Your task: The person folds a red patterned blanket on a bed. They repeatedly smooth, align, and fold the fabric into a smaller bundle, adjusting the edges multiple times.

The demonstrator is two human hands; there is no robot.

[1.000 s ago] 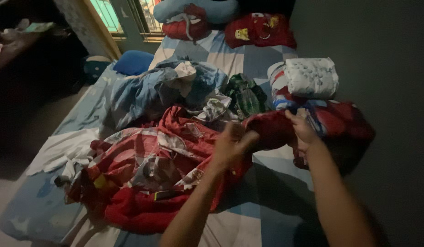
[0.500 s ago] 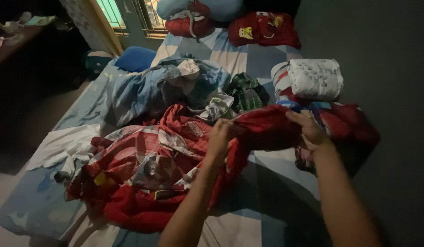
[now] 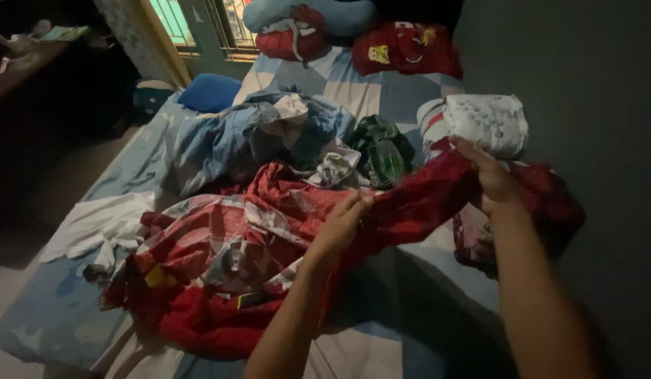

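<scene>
- a white cloth (image 3: pixel 101 224) lies crumpled at the left edge of the bed (image 3: pixel 381 84), which has a blue-and-white checked sheet.
- a blue pillow (image 3: pixel 210 91) sits at the bed's upper left; just right of it a blue heap (image 3: pixel 248 133) of bedding is bunched up.
- a red printed sheet (image 3: pixel 220 267) spreads across the middle of the bed, rumpled, its near edge close to the person.
- the left hand (image 3: pixel 343 224) grips one end of a red cloth (image 3: pixel 424 200), fingers closed over the fabric.
- a green garment (image 3: pixel 381 151) lies balled beyond that hand, with a small pale rag (image 3: pixel 334 167) touching its left side.
- the red cloth is stretched, lifted off the bed, slanting up from the left hand to the right hand.
- the right hand (image 3: pixel 490 179) holds the cloth's higher end, fingers curled and pinched on it.
- a white folded bundle (image 3: pixel 490 123) rests on a stack (image 3: pixel 543 196) of red folded things, just behind the right hand, beside the dark wall (image 3: pixel 585 84).
- two red cushions (image 3: pixel 406 49) and a blue bolster (image 3: pixel 318 14) lie at the head of the bed.
</scene>
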